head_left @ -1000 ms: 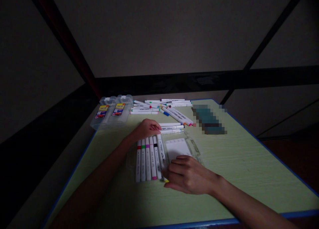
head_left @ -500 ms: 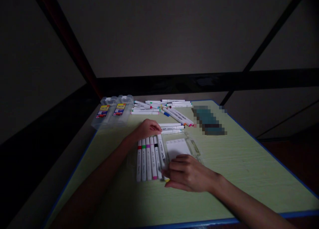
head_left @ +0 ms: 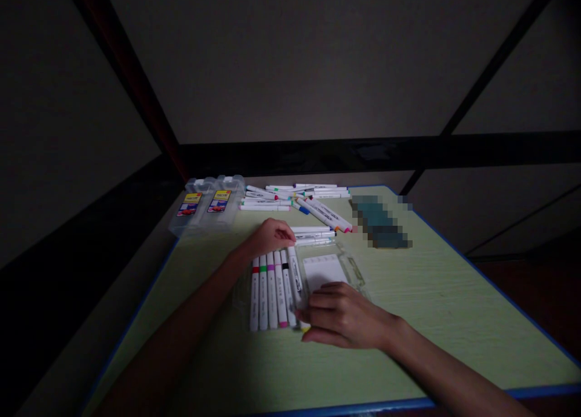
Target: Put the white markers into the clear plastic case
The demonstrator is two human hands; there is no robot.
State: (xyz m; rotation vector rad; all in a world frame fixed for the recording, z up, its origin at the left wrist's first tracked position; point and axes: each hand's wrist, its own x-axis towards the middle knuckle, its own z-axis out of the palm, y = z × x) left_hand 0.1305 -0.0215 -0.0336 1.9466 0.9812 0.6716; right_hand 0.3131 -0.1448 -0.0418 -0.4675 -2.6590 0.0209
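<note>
A clear plastic case (head_left: 356, 269) lies unfolded on the table, with a row of white markers (head_left: 269, 296) side by side in its left half. At the right end of that row is a white marker (head_left: 296, 275) with a yellow lower end. My left hand (head_left: 272, 234) is closed at the marker's upper end, thumb and finger pinched together. Around its lower end my right hand (head_left: 338, 317) is curled, its fingers partly hiding the marker. A white card (head_left: 324, 269) rests in the case's right half, partly behind my right hand.
Several loose markers (head_left: 313, 236) lie just beyond the case, and a larger pile of markers (head_left: 276, 203) is farther back. Two clear cases with labels (head_left: 204, 214) stand at the back left. A blurred-out dark flat object (head_left: 381, 220) lies at the right. The green table (head_left: 445, 320) has blue edges.
The view has shifted very slightly. Both hands stay in nearly the same place at the two ends of the marker.
</note>
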